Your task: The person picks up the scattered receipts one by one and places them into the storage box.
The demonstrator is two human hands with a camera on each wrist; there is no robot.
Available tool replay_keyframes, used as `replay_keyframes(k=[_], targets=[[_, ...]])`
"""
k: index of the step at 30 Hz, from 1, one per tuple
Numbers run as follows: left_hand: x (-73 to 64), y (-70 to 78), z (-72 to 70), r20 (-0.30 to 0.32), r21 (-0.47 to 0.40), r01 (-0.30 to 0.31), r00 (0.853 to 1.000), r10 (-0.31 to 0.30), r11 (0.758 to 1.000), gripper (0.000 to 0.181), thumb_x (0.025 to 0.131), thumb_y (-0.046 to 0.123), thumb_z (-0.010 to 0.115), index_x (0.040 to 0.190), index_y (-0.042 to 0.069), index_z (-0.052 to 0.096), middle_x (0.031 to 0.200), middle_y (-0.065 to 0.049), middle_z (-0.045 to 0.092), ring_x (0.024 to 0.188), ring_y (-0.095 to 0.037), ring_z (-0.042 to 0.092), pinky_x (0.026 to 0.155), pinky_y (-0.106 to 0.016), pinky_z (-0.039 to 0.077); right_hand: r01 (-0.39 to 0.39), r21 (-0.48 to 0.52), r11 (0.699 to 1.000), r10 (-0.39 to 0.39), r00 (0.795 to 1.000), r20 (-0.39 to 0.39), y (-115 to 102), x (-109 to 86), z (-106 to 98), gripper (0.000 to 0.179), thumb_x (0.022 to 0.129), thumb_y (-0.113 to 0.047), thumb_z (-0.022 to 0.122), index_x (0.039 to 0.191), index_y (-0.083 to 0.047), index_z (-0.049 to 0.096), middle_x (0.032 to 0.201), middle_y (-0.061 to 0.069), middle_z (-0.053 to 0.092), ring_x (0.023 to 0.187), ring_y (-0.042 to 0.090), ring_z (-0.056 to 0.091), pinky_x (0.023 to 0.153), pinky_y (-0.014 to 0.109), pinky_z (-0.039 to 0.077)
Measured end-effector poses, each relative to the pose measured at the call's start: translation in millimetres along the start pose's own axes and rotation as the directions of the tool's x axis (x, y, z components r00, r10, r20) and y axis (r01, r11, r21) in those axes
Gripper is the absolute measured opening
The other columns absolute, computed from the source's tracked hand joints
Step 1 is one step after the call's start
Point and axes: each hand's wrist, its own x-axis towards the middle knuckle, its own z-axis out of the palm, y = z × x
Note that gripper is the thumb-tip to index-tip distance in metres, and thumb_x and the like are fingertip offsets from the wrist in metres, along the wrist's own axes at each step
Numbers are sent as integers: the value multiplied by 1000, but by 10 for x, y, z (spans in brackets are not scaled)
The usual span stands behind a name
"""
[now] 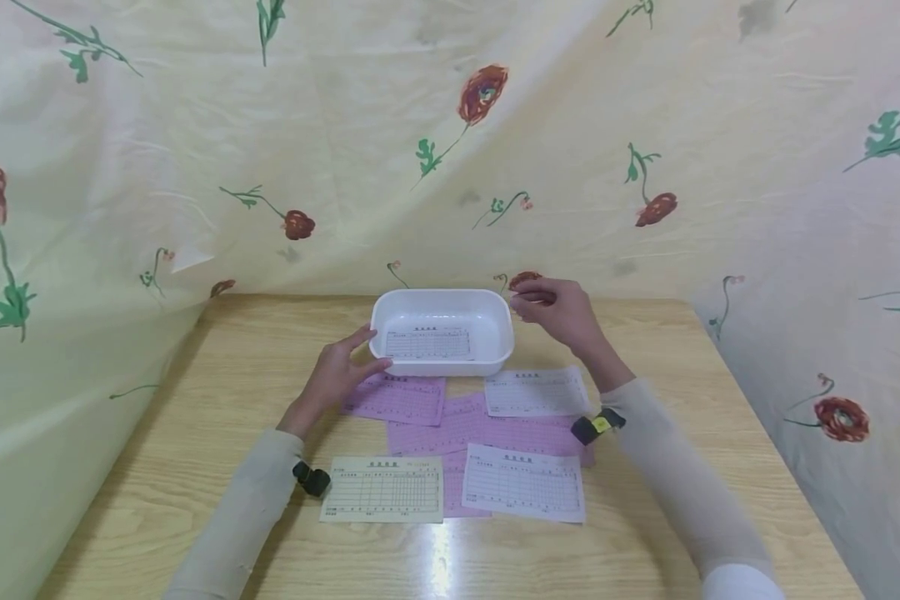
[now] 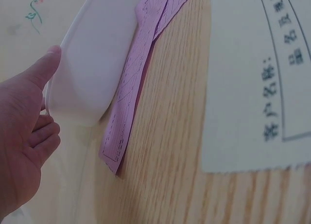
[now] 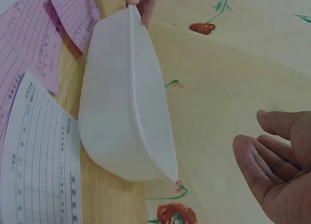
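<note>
A white plastic tub (image 1: 441, 368) stands toward the back of the table, with a printed slip (image 1: 427, 342) lying inside it. My left hand (image 1: 339, 367) holds the tub's left end, thumb on the near side and fingers at the rim. In the left wrist view the thumb (image 2: 47, 66) presses on the rim of the tub (image 2: 92, 63). Just beyond the tub's right end, my right hand (image 1: 558, 312) hovers above the table. Its fingers (image 3: 250, 163) are loosely bent with nothing between them in the right wrist view.
In front of the tub lie overlapping pink slips (image 1: 401, 400), a white slip (image 1: 536, 392), another white slip (image 1: 523, 483) and a cream slip (image 1: 382, 490). A wooden table (image 1: 247, 367) bears them all. Flowered cloth (image 1: 375, 167) hangs behind and at both sides.
</note>
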Motion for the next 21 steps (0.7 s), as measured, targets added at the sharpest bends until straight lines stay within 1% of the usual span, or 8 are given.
replay_keyframes(k=[2, 6, 10, 13, 21], targets=[[-4, 1, 1, -1, 3, -3, 1000, 3, 1000, 75, 89, 48, 76, 147, 6, 53, 161, -16, 38, 150, -37, 33, 123, -57, 28, 13, -24, 1000, -13, 1000, -11, 39, -73, -68, 37, 96, -23, 75, 124, 0, 69, 113, 18, 75, 94, 27, 75, 75, 28, 64], [-4, 3, -3, 0, 7, -10, 1000, 10, 1000, 75, 89, 47, 77, 147, 6, 53, 161, -16, 38, 150, -38, 33, 123, -58, 27, 28, -88, 996, -31, 999, -38, 165, -205, -188, 43, 94, -30, 76, 126, -3, 69, 117, 15, 74, 98, 25, 74, 75, 21, 61], [-2, 4, -7, -2, 6, -12, 1000, 12, 1000, 76, 88, 48, 77, 147, 6, 53, 160, -18, 38, 150, -38, 33, 123, -57, 27, 26, -138, 990, -34, 998, -61, 325, -323, -299, 47, 93, -37, 77, 126, -4, 70, 119, 13, 74, 100, 23, 73, 76, 16, 58], [2, 1, -8, -3, 5, -9, 1000, 9, 1000, 77, 88, 50, 76, 147, 6, 53, 160, -19, 38, 150, -37, 33, 123, -56, 27, -2, -162, 987, -10, 998, -68, 461, -402, -374, 49, 93, -40, 76, 126, -5, 70, 120, 13, 74, 101, 23, 72, 76, 13, 56], [-1, -9, 1, -1, -3, -9, 1000, 9, 1000, 76, 88, 49, 76, 148, 7, 53, 161, -17, 38, 150, -36, 33, 123, -56, 27, -102, -206, 973, 89, 993, -73, 807, -592, -485, 53, 94, -40, 75, 129, -2, 67, 123, 17, 73, 104, 31, 73, 74, 13, 55]])
